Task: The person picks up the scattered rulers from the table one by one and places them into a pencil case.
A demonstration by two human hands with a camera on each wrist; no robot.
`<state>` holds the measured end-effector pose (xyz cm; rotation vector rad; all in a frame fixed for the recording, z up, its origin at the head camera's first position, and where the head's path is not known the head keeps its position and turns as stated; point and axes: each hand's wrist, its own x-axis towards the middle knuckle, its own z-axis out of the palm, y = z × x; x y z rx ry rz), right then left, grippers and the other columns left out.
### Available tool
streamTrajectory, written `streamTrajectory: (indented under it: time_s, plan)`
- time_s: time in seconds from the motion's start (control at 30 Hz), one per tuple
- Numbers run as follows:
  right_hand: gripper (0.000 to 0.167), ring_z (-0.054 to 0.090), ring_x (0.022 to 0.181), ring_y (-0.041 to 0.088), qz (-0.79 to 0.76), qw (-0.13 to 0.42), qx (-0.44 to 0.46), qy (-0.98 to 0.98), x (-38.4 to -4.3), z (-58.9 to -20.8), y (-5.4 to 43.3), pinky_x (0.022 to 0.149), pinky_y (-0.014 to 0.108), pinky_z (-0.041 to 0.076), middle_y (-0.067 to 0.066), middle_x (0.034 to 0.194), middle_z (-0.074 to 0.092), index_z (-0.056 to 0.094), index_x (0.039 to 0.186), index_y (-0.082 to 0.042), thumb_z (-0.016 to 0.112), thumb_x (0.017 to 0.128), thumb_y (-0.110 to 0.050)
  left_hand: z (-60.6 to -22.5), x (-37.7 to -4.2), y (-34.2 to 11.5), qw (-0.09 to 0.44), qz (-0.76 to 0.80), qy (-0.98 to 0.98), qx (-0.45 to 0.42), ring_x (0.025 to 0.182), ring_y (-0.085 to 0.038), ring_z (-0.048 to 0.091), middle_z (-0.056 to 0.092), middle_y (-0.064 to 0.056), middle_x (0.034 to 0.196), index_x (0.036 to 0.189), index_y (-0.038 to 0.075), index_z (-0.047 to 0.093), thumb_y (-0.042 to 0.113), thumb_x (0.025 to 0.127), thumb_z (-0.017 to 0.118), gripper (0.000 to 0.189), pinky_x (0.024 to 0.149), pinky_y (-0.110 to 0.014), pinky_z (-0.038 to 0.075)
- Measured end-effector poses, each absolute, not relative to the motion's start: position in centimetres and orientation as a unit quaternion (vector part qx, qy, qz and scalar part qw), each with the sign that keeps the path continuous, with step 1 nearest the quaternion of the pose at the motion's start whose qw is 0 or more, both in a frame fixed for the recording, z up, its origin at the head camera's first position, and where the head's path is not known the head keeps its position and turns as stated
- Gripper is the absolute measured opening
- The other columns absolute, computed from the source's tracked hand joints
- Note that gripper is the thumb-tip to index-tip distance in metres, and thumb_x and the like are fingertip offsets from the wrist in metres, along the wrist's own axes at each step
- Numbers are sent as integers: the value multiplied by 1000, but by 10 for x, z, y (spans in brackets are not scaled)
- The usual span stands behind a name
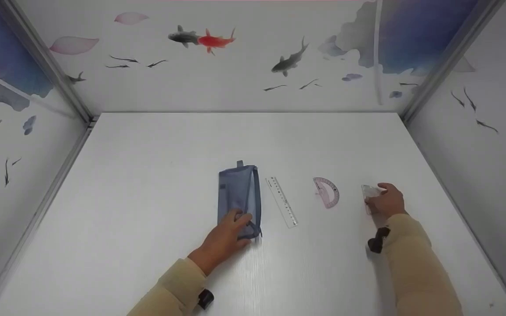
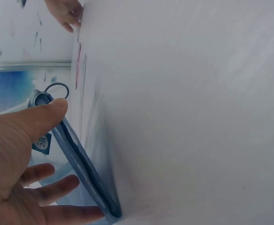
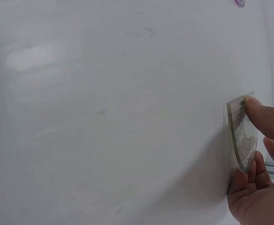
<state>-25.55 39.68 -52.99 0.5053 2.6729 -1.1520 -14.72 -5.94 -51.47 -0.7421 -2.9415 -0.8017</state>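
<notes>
A beige sleeve [image 1: 171,287] leads to the left hand [image 1: 222,241], which holds the near end of a blue pouch [image 1: 233,188] on the white table [image 1: 147,175]. The right hand [image 1: 388,202] pinches a clear drawing plate [image 3: 244,136]; between it and the pouch lie a ruler [image 1: 282,202] and a pink protractor [image 1: 335,193]

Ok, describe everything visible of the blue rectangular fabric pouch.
The pouch looks partly see-through and mesh-like, with darker blue trim along its edges, a tab at its far end, a dark cord loop and a dark label with light print. It lies on the flat white table, long sides running front to back, left of the clear straight plastic ruler. The left grip holds its near end, which looks partly raised.
</notes>
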Motion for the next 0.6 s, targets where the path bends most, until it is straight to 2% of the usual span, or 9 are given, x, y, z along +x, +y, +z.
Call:
streamTrajectory:
  time_s: [0.3, 0.6]
  plan:
    - [73, 34, 130, 51, -407, 101, 180, 890, -255, -529, 398, 107, 57, 31, 37, 143, 32, 28, 145, 8, 65, 87, -15, -514, -147, -59, 2, -258, -936, -240, 111, -34, 56, 46, -22, 129, 131, 14, 47, 21, 83, 77, 57, 82, -41, 55]
    - [68, 36, 129, 49, -424, 77, 177, 885, -251, -525, 393, 106, 56, 33, 36, 141, 34, 30, 143, 10, 62, 86, -8, -514, -148, -58, 2, -255, -937, -238, 112, -34, 56, 45, -22, 129, 133, 14, 48, 21, 82, 77, 59, 81, -41, 55]
